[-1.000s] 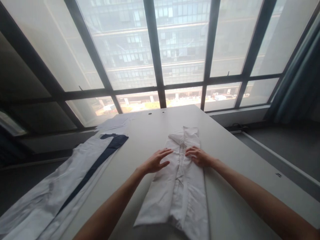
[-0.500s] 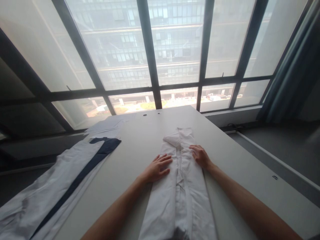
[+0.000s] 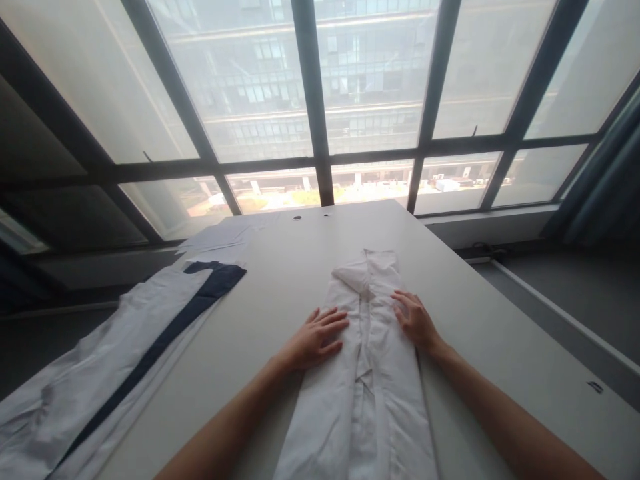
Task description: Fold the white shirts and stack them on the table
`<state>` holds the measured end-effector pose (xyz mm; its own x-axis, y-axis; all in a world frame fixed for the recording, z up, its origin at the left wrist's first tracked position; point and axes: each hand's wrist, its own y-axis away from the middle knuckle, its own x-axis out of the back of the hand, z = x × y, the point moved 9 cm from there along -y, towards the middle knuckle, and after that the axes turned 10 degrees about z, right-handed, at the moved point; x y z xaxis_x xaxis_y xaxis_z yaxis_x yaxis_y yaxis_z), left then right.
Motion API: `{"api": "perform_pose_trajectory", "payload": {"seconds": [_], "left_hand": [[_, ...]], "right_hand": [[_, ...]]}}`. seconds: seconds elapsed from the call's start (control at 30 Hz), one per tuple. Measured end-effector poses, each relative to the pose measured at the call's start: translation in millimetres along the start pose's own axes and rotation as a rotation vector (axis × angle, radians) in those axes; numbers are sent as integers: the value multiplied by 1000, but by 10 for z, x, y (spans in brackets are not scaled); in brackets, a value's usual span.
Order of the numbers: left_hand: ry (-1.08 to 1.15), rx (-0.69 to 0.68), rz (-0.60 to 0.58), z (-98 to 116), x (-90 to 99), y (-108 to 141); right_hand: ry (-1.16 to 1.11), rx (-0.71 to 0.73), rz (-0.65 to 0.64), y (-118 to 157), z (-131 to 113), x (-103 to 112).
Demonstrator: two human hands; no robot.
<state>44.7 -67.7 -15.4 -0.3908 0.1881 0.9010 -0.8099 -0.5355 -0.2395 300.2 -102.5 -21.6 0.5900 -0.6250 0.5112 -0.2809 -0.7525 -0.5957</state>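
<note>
A white garment [image 3: 365, 373], folded into a long narrow strip, lies on the white table [image 3: 280, 287], its collar end pointing toward the window. Flat on its left edge rests my left hand [image 3: 317, 337], fingers spread. My right hand [image 3: 414, 319] touches the right edge near the collar end, its fingers apart and slightly bent. Neither hand grips the cloth. Creases run along the middle of the garment between the two hands.
More white garments [image 3: 115, 347] and a dark blue one [image 3: 215, 287] lie along the table's left side. Beyond them are white sheets [image 3: 220, 237]. A large window [image 3: 375, 87] stands behind the table, with a curtain [image 3: 595, 193] at right. A white rail [image 3: 560, 313] runs low at right.
The camera view has shifted slightly, so the window sits higher and further right. My right hand's fingers are a little more spread; my left hand stays on the garment.
</note>
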Motion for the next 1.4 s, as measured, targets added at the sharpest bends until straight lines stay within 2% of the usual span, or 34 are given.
{"api": "perform_pose_trajectory", "payload": {"seconds": [0.17, 0.4, 0.53, 0.67, 0.77, 0.87, 1.0, 1.13, 1.27, 1.4], "left_hand": [[-24, -3, -32, -59, -23, 54], [-5, 31, -97, -114, -81, 127], [-2, 27, -82, -104, -107, 111], [-30, 29, -39, -77, -58, 65], [-27, 33, -3, -39, -8, 39], [-21, 19, 22, -18, 17, 30], [-29, 13, 52, -61, 10, 30], [-104, 73, 101, -152, 3, 44], [-124, 70, 52, -130, -53, 77], [-117, 87, 28, -133, -62, 103]], "right_hand": [[46, -14, 68, 183, -43, 98], [75, -64, 55, 317, -2, 47], [86, -39, 30, 276, -25, 75], [84, 1, 87, 162, -50, 149], [87, -28, 161, 99, -4, 193], [101, -54, 178, 52, 30, 155], [136, -51, 141, 11, 23, 72], [132, -41, 83, 62, 24, 57], [140, -8, -18, 178, -5, 29], [160, -20, -64, 240, 7, 15]]}}
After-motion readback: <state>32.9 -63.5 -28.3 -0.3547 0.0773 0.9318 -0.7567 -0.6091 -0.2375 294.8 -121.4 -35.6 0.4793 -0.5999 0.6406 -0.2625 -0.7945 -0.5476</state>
